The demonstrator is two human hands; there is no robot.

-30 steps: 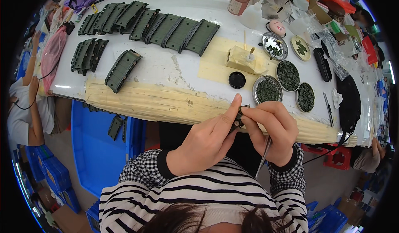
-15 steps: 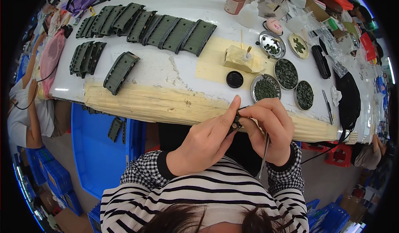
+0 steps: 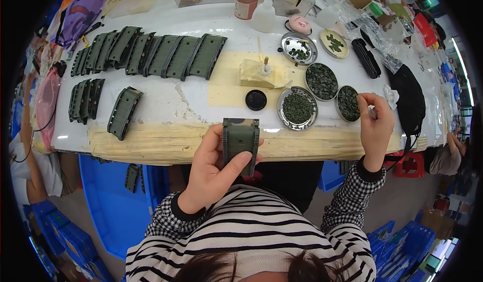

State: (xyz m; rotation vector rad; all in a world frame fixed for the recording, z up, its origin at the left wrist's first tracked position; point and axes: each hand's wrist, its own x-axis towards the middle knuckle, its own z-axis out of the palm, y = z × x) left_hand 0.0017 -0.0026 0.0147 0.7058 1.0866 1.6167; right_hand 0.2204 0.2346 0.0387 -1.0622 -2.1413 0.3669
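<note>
My left hand (image 3: 206,173) grips a dark green curved panel (image 3: 240,141) with ridged side edges, thumb across its face, just in front of the table edge. My right hand (image 3: 378,123) is at the right-hand round dish (image 3: 343,118), fingertips pinched together at its rim beside the small dark green pieces (image 3: 347,102). What the pinch holds cannot be made out; a bit of something pale shows beneath the fingers. Left of that dish stand a tin of larger green pieces (image 3: 321,80) and a metal dish of finer ones (image 3: 297,108).
Similar green panels (image 3: 173,55) stand in a row at the back left, with a single panel (image 3: 125,113) nearer. A tape-covered block (image 3: 254,75), a black round lid (image 3: 256,99) and a white squeeze bottle (image 3: 263,17) occupy the middle. A blue bin (image 3: 113,216) sits below left.
My hands have parted: the right went rightward to the dish, while the left turned the panel face up. The metal tool seen in my right hand earlier is no longer visible.
</note>
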